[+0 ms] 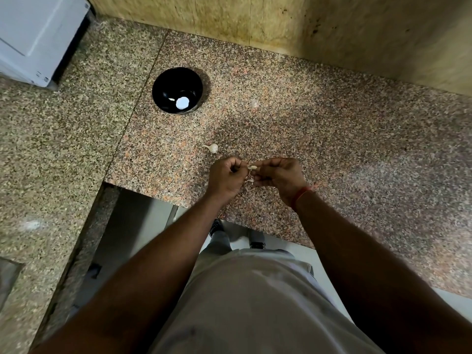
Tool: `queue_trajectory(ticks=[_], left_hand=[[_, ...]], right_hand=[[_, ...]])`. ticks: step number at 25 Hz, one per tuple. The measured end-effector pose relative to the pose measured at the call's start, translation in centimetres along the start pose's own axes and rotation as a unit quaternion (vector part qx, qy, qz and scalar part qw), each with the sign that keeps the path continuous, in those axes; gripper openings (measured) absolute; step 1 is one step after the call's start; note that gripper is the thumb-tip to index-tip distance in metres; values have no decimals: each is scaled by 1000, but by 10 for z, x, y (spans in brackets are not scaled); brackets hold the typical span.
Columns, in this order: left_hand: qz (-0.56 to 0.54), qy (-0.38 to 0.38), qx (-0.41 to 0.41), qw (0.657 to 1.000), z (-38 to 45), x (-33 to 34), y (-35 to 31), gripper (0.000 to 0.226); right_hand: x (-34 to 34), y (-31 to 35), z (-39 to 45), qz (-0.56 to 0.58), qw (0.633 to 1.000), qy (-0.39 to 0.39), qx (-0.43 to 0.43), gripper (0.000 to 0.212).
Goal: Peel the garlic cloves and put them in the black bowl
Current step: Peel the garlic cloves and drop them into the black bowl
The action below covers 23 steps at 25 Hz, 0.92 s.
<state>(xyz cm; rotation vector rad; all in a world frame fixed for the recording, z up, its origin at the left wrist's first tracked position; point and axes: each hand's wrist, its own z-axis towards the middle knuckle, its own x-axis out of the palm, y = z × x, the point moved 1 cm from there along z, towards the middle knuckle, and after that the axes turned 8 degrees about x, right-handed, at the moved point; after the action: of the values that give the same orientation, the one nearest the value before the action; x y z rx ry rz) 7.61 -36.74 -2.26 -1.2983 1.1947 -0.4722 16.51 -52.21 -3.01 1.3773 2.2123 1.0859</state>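
Observation:
A small pale garlic clove (252, 167) is pinched between the fingertips of my left hand (226, 177) and my right hand (278, 176), just above the granite counter near its front edge. Thin strips of skin hang below the clove. A second garlic piece (213, 147) with a short stalk lies on the counter just beyond my left hand. The black bowl (163, 83) stands farther back and to the left. A bright white round patch shows inside it; I cannot tell whether it is a reflection or something in the bowl.
A white appliance (35, 39) fills the far left corner. A yellowish stone wall (306, 24) runs along the back. The reddish granite counter (357, 129) extends to the right; a lighter slab (58, 139) lies to the left. The counter's front edge has a cut-out by my legs.

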Motion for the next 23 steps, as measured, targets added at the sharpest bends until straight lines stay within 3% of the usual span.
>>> queue_trajectory(ticks=[8, 15, 19, 23], left_hand=[[45, -41, 6, 998, 3, 2, -2, 14], [91, 27, 27, 995, 2, 17, -7, 33], [110, 3, 46, 993, 3, 20, -5, 11], [106, -19, 66, 992, 6, 17, -6, 11]], right_hand=[[-5, 2, -3, 57, 997, -53, -8, 12], [-6, -3, 0, 110, 993, -36, 16, 19], [-9, -6, 0, 110, 993, -31, 18, 20], [-12, -9, 0, 101, 994, -17, 25, 26]])
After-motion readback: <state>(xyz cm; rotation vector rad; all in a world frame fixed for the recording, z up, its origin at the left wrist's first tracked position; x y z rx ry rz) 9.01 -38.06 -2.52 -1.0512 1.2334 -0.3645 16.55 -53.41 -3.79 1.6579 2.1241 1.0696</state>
